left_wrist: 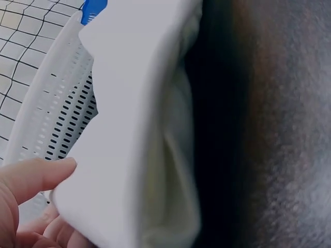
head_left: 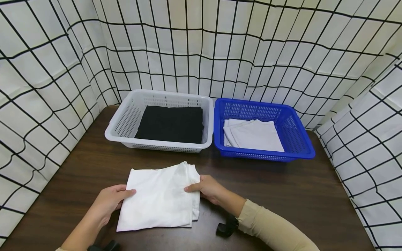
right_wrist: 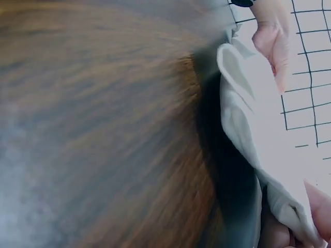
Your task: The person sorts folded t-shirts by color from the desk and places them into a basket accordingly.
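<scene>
A folded white cloth [head_left: 160,198] is held between both hands above the dark table, its layers showing along the right side. My left hand [head_left: 110,200] pinches its left edge, thumb on top and fingers beneath. At the opposite edge my right hand [head_left: 211,190] grips it the same way, the thumb lying over the layers. In the left wrist view the cloth [left_wrist: 119,124] hangs in a thick fold beside the thumb. The right wrist view shows the underside folds of the cloth [right_wrist: 248,119], with a dark gap between it and the table.
Behind the cloth stands a white basket [head_left: 160,143] with folded black cloth [head_left: 171,123] in it. Touching its right side, a blue basket [head_left: 267,155] contains folded white cloths [head_left: 255,134]. Grid-patterned curtains [head_left: 194,45] enclose the brown table [head_left: 282,195] at the back and sides.
</scene>
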Demonstrator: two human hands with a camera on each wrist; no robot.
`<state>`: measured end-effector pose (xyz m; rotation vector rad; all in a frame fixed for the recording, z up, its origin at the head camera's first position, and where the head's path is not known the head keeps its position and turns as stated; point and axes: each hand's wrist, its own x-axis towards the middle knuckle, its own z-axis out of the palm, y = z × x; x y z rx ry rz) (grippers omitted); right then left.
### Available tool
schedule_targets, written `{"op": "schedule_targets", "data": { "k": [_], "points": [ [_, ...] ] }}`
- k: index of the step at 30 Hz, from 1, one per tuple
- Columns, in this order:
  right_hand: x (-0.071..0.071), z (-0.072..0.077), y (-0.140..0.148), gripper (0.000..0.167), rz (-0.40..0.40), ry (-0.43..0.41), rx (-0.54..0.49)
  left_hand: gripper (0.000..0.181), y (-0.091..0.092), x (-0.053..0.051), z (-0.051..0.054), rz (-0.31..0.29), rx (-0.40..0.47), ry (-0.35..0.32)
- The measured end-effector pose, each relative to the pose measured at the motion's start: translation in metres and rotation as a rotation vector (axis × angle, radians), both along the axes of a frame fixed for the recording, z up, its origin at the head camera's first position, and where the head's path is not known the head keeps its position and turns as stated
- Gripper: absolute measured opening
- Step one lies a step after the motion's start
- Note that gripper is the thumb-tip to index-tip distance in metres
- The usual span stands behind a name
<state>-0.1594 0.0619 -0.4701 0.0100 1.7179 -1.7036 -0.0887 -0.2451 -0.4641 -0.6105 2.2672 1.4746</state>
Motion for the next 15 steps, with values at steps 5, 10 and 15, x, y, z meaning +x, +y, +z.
{"op": "schedule_targets", "data": {
  "k": [5,10,15],
  "points": [
    [0.000,0.001,0.005,0.036,0.030,-0.001,0.004,0.065,0.001,-0.001,0.003,-0.002,-0.005,-0.001],
    [-0.003,0.005,0.008,0.032,0.053,0.012,0.021,0.064,0.000,-0.003,0.010,-0.006,-0.011,0.014],
    [-0.003,0.013,0.011,0.030,0.057,0.025,0.012,0.064,-0.002,-0.003,0.019,0.004,0.001,0.022]
  ]
}}
